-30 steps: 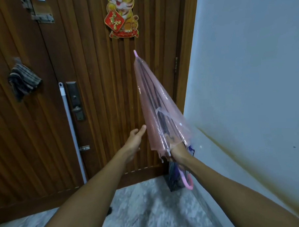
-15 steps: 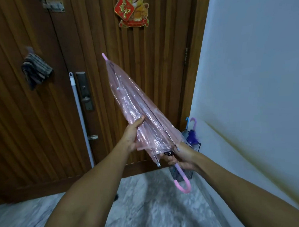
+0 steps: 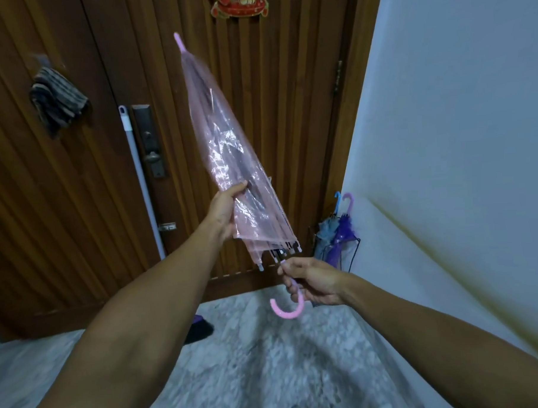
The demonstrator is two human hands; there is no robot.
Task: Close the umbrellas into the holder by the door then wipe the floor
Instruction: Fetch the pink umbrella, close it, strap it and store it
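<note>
The right hand (image 3: 316, 282) is clenched round the pink handle just above its hook, and the left hand (image 3: 226, 210) wraps the folded canopy of the umbrella (image 3: 229, 162) a little above the rib tips, thumb over the plastic. Between the two grips the ribs hang loose and splayed; above the left grip the canopy runs up and left to its tip, in front of the door (image 3: 273, 111). The holder (image 3: 350, 255) stands below and to the right of the right hand, in the corner by the wall, with a blue and a purple umbrella in it, handles up. To do this step well, I judge the left hand should gather the loose folds snug against the shaft so no rib catches, then the right hand should swing the tip down and over toward the holder, lowering it into a gap beside the other two, not onto them. The plastic looks slippery, so a firm wrap matters.
</note>
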